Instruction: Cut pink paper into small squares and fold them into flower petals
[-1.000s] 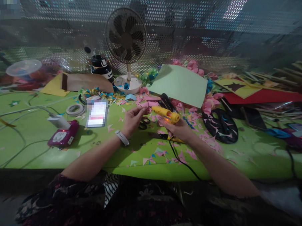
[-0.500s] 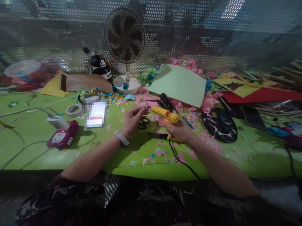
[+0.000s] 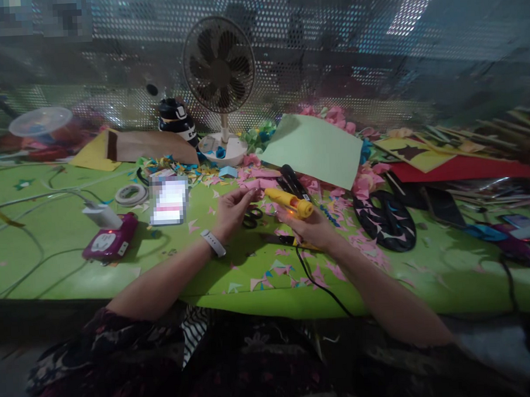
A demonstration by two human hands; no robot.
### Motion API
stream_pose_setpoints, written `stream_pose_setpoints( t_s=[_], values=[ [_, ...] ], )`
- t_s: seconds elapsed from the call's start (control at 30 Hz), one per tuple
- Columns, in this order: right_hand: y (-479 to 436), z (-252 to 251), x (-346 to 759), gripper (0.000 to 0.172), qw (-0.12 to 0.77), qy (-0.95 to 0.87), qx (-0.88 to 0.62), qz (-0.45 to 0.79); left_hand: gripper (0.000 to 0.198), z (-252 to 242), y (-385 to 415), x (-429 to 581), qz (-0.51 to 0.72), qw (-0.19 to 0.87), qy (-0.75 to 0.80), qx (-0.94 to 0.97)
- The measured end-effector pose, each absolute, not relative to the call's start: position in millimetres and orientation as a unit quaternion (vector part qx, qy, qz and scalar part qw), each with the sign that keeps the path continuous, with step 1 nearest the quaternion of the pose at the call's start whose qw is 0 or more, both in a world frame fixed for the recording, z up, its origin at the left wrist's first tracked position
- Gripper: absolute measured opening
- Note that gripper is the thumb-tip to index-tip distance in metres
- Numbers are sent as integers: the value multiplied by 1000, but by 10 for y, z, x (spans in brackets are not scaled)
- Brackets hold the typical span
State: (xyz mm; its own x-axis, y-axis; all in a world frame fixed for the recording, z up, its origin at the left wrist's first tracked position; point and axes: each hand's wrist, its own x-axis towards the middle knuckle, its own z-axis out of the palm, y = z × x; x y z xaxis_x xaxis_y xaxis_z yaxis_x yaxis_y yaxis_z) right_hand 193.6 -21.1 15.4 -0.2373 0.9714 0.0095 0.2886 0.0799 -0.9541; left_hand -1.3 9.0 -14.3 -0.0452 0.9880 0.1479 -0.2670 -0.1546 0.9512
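My right hand (image 3: 312, 225) is wrapped round a yellow glue gun (image 3: 287, 200), with a small orange light glowing on its side. The gun's nozzle points left, close to the fingertips of my left hand (image 3: 234, 208). Those fingers are pinched together; whatever small piece they hold is too small to make out against the pink paper behind. Black-handled scissors (image 3: 252, 216) lie just beside my left hand. From below my right hand a black cord (image 3: 315, 278) runs over the table's front edge. Pink paper scraps (image 3: 283, 268) are scattered around.
A fan (image 3: 220, 74) stands at the back beside a dark bottle (image 3: 176, 120). To the left are a lit phone (image 3: 169, 201), a tape roll (image 3: 131, 194) and a purple power adapter (image 3: 111, 237). A pale green sheet (image 3: 315, 149) and black cut-out shape (image 3: 385, 219) lie right.
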Motion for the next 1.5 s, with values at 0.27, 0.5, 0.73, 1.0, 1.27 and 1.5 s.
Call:
stream_pose_setpoints(
  t_s=[0.27,0.5,0.73,1.0,1.27,1.5],
  values=[
    [-230,204,1944,45,361,-642,-494,461,38,-156,91,-22,597,519,400,463],
    [-214,144,1954,47,363,-644,-496,455,39,-151,78,-26,598,521,392,465],
    [-208,145,1950,46,352,-655,-504,440,46,-161,69,4,601,517,397,462],
    [-256,217,2010,49,304,-672,-498,458,44,-174,138,-49,611,521,400,441],
    [-390,415,2607,42,370,-682,-521,356,41,-177,195,-84,610,517,429,420],
    [-467,195,3725,38,239,-691,-682,11,36,-170,180,-69,607,519,433,419]
  ],
)
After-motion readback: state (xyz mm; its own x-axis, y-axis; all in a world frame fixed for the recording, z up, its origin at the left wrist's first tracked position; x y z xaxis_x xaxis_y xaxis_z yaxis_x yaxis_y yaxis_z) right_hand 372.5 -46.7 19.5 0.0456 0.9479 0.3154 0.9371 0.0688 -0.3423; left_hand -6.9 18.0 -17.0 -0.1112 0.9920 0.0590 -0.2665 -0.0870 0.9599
